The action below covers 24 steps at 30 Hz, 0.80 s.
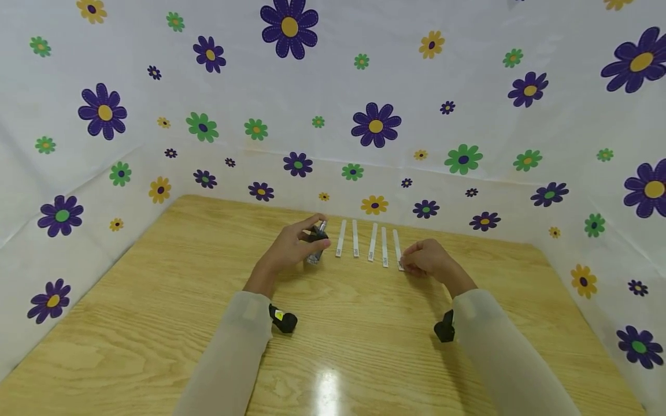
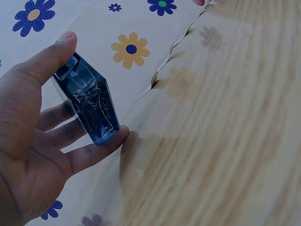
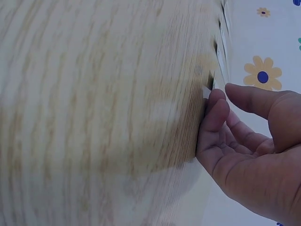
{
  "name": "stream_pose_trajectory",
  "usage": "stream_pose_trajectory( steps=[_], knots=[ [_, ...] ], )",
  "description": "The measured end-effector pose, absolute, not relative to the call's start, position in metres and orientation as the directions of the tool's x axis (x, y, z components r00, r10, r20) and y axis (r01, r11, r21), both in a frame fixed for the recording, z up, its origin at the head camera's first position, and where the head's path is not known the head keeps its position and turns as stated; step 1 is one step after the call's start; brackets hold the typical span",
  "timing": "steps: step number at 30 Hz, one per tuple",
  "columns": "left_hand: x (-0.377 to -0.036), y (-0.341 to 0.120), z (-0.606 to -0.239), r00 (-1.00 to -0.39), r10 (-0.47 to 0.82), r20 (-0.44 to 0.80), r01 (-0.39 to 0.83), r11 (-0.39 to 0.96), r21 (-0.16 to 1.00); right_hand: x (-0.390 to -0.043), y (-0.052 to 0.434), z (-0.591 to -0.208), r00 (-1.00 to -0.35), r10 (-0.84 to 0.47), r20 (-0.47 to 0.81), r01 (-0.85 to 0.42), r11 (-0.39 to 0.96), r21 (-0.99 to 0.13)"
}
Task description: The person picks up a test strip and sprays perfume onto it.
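My left hand (image 1: 293, 245) grips a dark blue glass perfume bottle (image 2: 89, 99), tilted, with its silvery top up near a fingertip in the head view. In the left wrist view the thumb lies over the bottle's upper end, and a finger touches its lower end. Several narrow white paper strips (image 1: 373, 242) lie side by side on the table, small print at their near ends. My right hand (image 1: 429, 260) is at the near end of the rightmost strip (image 1: 397, 245). Its fingers are bent; whether they pinch the strip is hidden.
The wood-grain table (image 1: 364, 329) meets a white flower-printed sheet (image 1: 333, 86) behind the strips and along both sides. A black wrist device (image 1: 283, 319) is worn on the left arm, another black device (image 1: 444, 328) on the right.
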<state>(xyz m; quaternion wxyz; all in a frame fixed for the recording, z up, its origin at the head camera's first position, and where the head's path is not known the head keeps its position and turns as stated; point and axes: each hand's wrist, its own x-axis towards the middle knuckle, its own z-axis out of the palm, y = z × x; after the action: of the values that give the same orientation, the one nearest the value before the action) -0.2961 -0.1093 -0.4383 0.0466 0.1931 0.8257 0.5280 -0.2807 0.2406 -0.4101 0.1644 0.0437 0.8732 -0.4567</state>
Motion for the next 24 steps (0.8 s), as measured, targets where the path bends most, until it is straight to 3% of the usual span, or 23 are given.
stream_pose_trajectory(
  steps=[17,24],
  knots=[
    [-0.31,-0.106,-0.425,-0.92,0.363,0.148,0.296,0.395,0.87,-0.279,0.251,-0.411,-0.929,-0.053,-0.366,0.276,0.562,-0.78],
    [-0.317,-0.107,-0.41,-0.905,0.386,0.18,0.359,0.465,0.809,-0.277,0.257,-0.41,-0.928,-0.073,-0.365,0.265,0.56,-0.785]
  ],
)
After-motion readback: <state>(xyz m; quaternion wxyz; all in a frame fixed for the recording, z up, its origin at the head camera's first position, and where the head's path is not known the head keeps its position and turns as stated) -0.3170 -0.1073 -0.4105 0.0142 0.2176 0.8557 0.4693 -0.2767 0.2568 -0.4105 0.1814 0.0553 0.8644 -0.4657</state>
